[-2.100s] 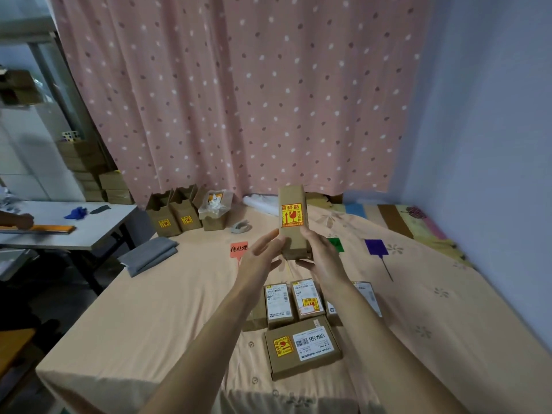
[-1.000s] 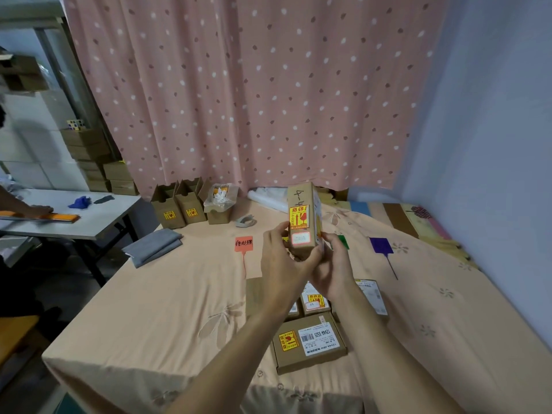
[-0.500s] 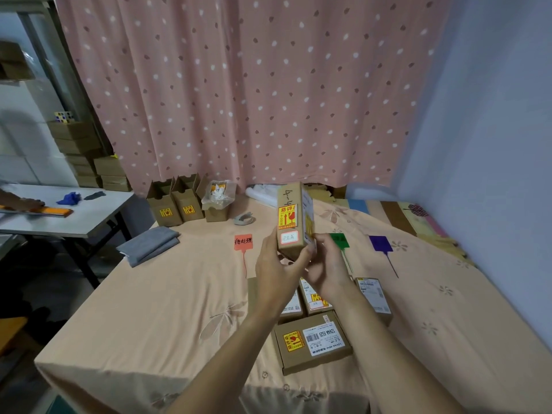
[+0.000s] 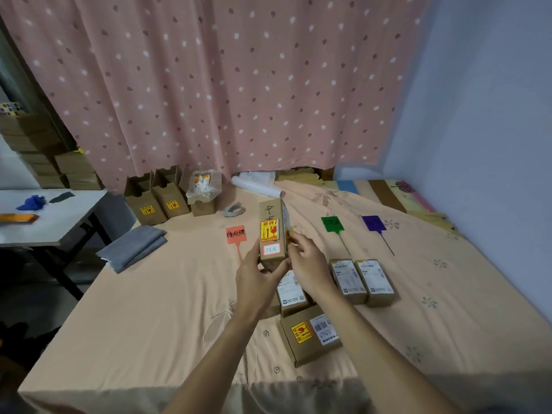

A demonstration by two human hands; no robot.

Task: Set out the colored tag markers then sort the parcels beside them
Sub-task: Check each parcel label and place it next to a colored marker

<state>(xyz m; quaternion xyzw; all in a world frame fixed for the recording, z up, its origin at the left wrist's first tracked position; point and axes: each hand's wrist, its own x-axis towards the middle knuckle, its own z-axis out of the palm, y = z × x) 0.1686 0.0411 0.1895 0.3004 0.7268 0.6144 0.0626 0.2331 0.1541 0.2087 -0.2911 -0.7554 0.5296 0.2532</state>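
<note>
I hold a tall brown parcel (image 4: 271,231) upright above the bed, its yellow fragile sticker and a small red-edged label facing me. My left hand (image 4: 257,274) grips its lower left side and my right hand (image 4: 307,261) its right side. Three tag markers lie on the sheet: an orange tag (image 4: 236,234) with writing, a green tag (image 4: 332,225) and a purple tag (image 4: 373,223). Two labelled parcels (image 4: 361,279) lie side by side below the green and purple tags. Another small parcel (image 4: 291,292) and a larger flat parcel (image 4: 310,334) lie under my arms.
A peach sheet (image 4: 149,309) covers the bed. Open cardboard boxes (image 4: 158,198) and a bag-filled box (image 4: 204,189) stand at the back by the dotted curtain. A folded grey cloth (image 4: 133,246) lies left. A white side table (image 4: 50,216) stands past the left edge; a wall is on the right.
I turned the parcel so a small red-edged label now faces me, and my grip shifted. My view swung right, bringing two more parcels into sight.
</note>
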